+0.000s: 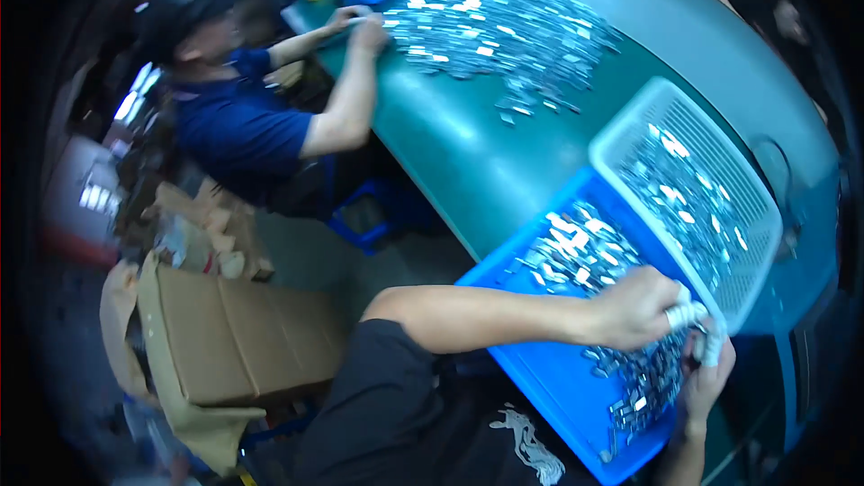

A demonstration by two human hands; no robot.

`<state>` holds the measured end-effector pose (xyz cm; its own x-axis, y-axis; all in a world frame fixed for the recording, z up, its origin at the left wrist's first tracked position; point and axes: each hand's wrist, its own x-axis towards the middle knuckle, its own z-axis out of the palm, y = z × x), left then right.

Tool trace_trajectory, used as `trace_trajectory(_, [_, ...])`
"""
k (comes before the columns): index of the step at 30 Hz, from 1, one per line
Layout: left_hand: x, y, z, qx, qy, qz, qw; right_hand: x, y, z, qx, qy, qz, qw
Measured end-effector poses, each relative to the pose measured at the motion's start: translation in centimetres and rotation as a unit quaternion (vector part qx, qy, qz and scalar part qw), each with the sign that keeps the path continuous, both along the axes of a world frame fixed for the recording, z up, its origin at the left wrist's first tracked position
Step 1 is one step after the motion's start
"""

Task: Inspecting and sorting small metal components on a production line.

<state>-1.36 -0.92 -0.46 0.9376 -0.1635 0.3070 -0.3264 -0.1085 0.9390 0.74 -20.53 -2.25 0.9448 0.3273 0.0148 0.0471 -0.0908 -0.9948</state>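
Head view: a blue tray (549, 369) sits at the near edge of the green tabletop (468, 153), filled with a heap of small shiny metal pieces (585, 252). Leaning over its far side is a white mesh basket (621, 126), tilted, with more of the same silvery pieces inside. The pieces look flat, small and bright, catching the light; their exact shape is too small to tell.

The left hand (634, 306) reaches across the tray, fingers curled down at the basket's near corner, white wraps on the fingertips. The right hand (706, 373) comes up from below, fingers also wrapped, meeting the left at that corner. Whether either hand is pinching a piece cannot be told.

Farther along the tabletop, a big loose pile of metal pieces (504, 31) lies spread out, and another person in a dark blue shirt (238, 126) has both hands at its edge. Cardboard boxes (234, 333) stand on the floor to the left.
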Motion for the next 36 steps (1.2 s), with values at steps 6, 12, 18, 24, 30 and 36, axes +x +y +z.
trace_trajectory(6, [-0.1, 0.4, -0.4, 0.145, -0.146, 0.105, 0.973, 1.4, 1.8, 0.5, 0.029, 0.192, 0.131, 0.972])
trace_trajectory(12, [0.1, -0.8, 1.2, 0.128, -0.192, 0.048, 0.972, 1.9, 0.5, 1.8, 0.211, 0.375, 0.25, 0.867])
trace_trajectory(18, [0.3, -0.7, 1.2, 0.142, -0.17, 0.047, 0.974, 1.8, 0.5, 1.5, 0.223, 0.416, 0.217, 0.854])
trace_trajectory(24, [3.2, 1.5, 0.2, 0.094, -0.048, 0.23, 0.967, 2.4, 0.7, 1.2, 0.19, 0.264, 0.059, 0.944])
trace_trajectory(30, [1.7, 0.8, -0.1, 0.315, -0.102, 0.054, 0.942, 2.4, 0.4, 0.8, 0.191, 0.241, 0.041, 0.951])
trace_trajectory(36, [0.6, 0.1, -3.2, 0.457, -0.055, -0.023, 0.887, 2.1, 0.5, 0.6, 0.188, 0.234, 0.055, 0.952])
